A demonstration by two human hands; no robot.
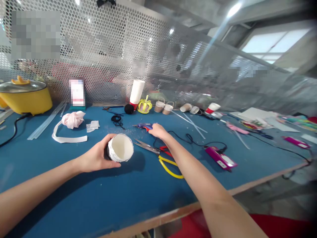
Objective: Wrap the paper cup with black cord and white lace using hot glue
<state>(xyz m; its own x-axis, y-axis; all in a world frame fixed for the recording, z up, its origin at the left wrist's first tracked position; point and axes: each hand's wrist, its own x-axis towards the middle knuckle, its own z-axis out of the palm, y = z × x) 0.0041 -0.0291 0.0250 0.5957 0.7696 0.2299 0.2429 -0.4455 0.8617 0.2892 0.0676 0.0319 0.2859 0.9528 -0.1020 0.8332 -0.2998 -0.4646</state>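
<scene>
My left hand (97,156) is wrapped round a white paper cup (121,147) covered in pale lace, tipped so its open mouth faces me, above the blue table (74,188). My right hand (157,130) reaches forward and closes on the handle of a blue glue gun (143,126) lying on the table; its fingers are partly hidden. Scissors with yellow and red handles (160,155) lie under my right forearm.
A stack of white cups (136,92), a yellow crown (144,106), small cups (163,106), a black ball (128,108), pink ribbon and cloth (71,120), glue sticks (47,123), a yellow pot (24,96), a magenta device (220,158) with cables. A perforated screen stands behind.
</scene>
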